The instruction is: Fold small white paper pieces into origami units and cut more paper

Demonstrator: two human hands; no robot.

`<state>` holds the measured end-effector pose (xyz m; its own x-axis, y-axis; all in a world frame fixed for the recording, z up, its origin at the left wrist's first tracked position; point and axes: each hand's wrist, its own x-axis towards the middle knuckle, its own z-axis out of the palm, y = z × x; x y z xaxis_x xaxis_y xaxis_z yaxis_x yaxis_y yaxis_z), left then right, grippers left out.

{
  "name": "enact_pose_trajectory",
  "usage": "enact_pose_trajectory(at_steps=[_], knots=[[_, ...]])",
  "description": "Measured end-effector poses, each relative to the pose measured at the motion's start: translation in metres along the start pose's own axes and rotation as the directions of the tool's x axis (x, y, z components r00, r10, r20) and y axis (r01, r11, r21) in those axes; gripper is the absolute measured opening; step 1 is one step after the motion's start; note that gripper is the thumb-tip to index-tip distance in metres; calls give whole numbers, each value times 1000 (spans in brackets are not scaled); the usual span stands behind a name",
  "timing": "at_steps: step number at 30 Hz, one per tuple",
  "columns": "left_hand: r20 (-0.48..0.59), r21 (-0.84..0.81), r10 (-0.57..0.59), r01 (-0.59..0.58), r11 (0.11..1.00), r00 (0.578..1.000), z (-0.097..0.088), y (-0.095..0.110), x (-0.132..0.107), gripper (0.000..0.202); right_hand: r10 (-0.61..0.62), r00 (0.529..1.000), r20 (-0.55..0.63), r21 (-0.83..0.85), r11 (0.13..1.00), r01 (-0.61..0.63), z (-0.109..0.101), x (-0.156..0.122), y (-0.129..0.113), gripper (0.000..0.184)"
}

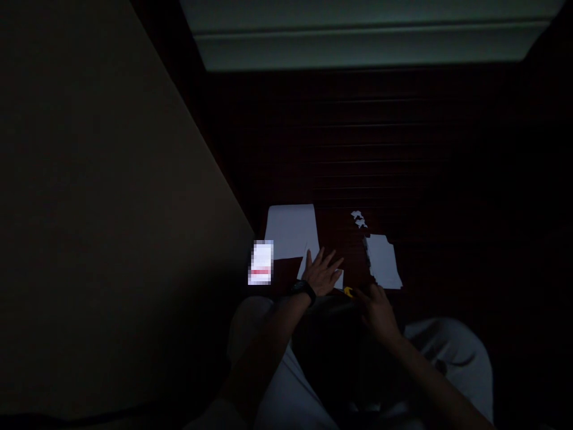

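My left hand (320, 276), with a dark band at the wrist, lies flat with fingers spread. It presses on a small white sheet of paper (339, 279) at the near edge of a dark surface. My right hand (376, 309) is closed round a yellow utility knife (348, 292), whose tip points left toward that sheet. Much of the knife is hidden by the fingers, and dim light blurs its blade. Beyond my left hand spreads a larger white sheet (292, 227), with its near part running under or beside the fingers.
A stack of white paper (384, 261) with uneven edges sits to the right. Small torn paper scraps (359, 220) lie behind it. At the left is a bright, pixelated phone-like rectangle (261, 263). A pale wall (134, 179) rises on the left; the room is very dark.
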<state>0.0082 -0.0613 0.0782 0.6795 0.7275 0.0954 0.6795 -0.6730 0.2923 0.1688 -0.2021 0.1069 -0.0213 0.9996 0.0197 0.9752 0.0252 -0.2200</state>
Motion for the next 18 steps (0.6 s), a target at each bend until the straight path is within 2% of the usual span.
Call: enact_pose_trajectory(at_steps=[6, 9, 14, 18], knots=[[-7, -3, 2, -2, 1000, 1000, 1, 2, 0, 46, 10, 1000, 29, -2, 1000, -10, -4, -3, -8, 59], [-23, -4, 4, -5, 1000, 1000, -5, 1, 0, 46, 8, 1000, 30, -13, 1000, -8, -4, -4, -8, 61], [-82, 12, -18, 20, 1000, 996, -23, -21, -7, 46, 0, 1000, 16, -6, 1000, 0, -4, -2, -9, 63], [-48, 36, 6, -4, 999, 999, -27, -33, -22, 46, 7, 1000, 22, 3, 1000, -7, -4, 0, -12, 58]])
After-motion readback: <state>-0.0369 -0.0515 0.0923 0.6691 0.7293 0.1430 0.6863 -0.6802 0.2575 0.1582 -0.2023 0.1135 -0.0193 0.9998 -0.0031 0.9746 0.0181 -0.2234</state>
